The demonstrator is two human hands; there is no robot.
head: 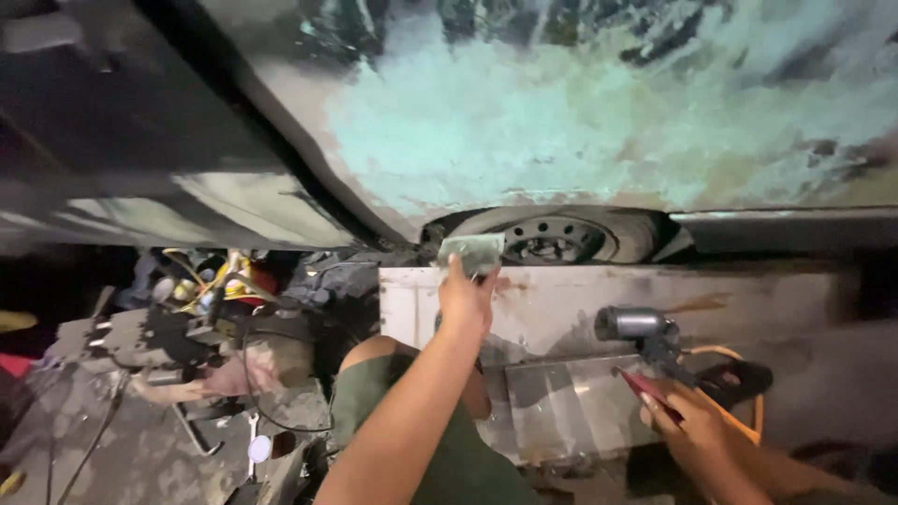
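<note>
My left hand (465,299) reaches forward and holds a greyish-green folded sheet, like sandpaper (473,252), against the lower edge of a car body panel (580,122) sanded to pale green. My right hand (687,421) is low at the right. It grips a power tool (645,332) with a silver cylindrical body, a dark handle and a red trigger part. The tool hangs over a flat grey metal plate (571,402). An orange cable (739,383) loops by the tool.
A wheel with a steel rim (557,238) sits under the panel's arch. A white board (599,299) lies below it. At left is a heap of wires, tools and rags (206,290) on dirty ground. My knee in green cloth (374,383) is in the middle.
</note>
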